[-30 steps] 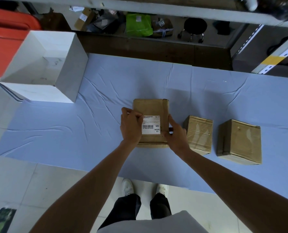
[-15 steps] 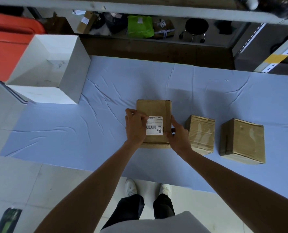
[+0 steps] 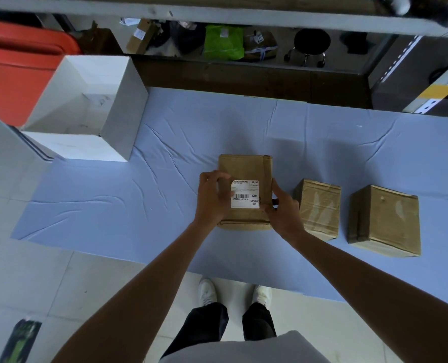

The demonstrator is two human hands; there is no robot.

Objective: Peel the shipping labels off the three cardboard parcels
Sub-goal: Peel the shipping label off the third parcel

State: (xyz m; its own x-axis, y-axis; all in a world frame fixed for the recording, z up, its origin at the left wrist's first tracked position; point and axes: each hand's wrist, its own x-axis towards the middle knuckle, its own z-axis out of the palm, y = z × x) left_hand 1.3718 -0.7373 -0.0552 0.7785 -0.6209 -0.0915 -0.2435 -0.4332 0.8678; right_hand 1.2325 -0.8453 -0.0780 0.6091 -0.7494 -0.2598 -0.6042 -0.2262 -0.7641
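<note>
Farthest left of the labelled parcel (image 3: 245, 169) stands an open white box (image 3: 123, 121), its near corner on the blue cloth (image 3: 165, 142) that covers the work surface. The parcel itself lies flat on the cloth, straight ahead of the person's feet, and its white shipping label (image 3: 244, 194) (barcode and "MXRC 03" readable) sits on the near half of its top face.

The left hand (image 3: 212, 197) reaches in from below with the forearm nearly straight. It rests against the parcel's left side, fingers curled over the edge, with the fingertips at the label's upper left corner. Whether they have pinched that corner up cannot be told.

On the parcel's right side, the right hand (image 3: 283, 209) comes in at a slant. Its thumb lies along the parcel's right edge beside the label, and the fingers are bent around the side wall, bracing the parcel rather than closing on anything.

Just right of that hand stands a second parcel (image 3: 319, 208) with glossy tape across its top. Farther right, apart from it, is a third parcel (image 3: 388, 221).
</note>
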